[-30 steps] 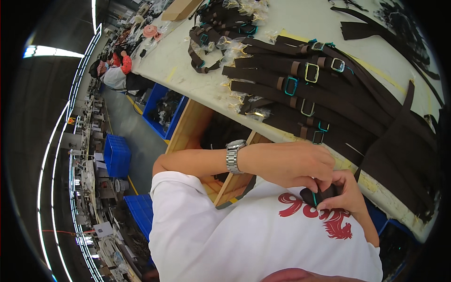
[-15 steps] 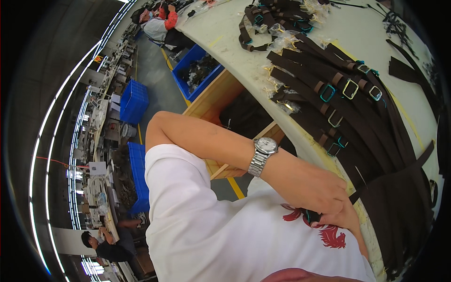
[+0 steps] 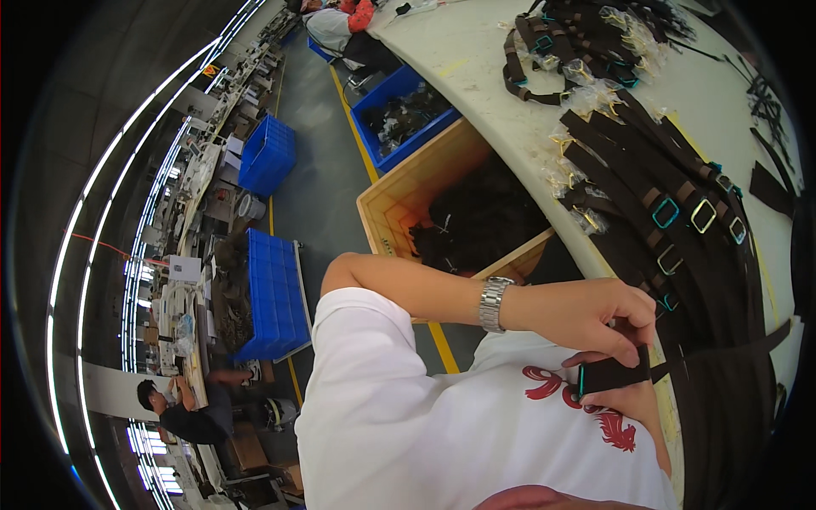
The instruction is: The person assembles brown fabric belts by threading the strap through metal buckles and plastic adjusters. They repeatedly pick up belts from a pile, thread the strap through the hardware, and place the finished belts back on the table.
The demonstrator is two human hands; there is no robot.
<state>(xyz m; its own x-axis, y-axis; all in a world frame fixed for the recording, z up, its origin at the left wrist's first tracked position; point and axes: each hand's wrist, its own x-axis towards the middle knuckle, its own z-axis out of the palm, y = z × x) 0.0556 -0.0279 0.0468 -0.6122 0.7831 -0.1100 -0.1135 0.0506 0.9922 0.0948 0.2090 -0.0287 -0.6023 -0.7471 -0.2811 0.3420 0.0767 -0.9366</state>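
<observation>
In front of my white shirt, both hands work on a dark brown strap [image 3: 608, 375] with a teal-edged buckle [image 3: 581, 382] at its end. My left hand [image 3: 586, 314], with a steel watch on the wrist, closes over the strap from above, its thumb pressed onto the flat band. Underneath, my right hand [image 3: 631, 403] supports the strap and buckle end, its fingers partly hidden. The strap's tail [image 3: 722, 353] runs right over a row of similar belts [image 3: 714, 280] on the table. Several of these carry gold, silver or teal buckles [image 3: 703, 216].
The pale table edge [image 3: 510, 157] curves past my left arm. Below it stands a yellow-brown bin [image 3: 399, 191] of dark material, then a blue crate [image 3: 382, 144]. Further left are other blue crates [image 3: 276, 293] and a seated person [image 3: 191, 416]. Another person [image 3: 336, 34] sits at the far table.
My left hand has lifted and turned, with the thumb now on the strap, and the buckle end now shows. My view has shifted, so the surroundings sit further right.
</observation>
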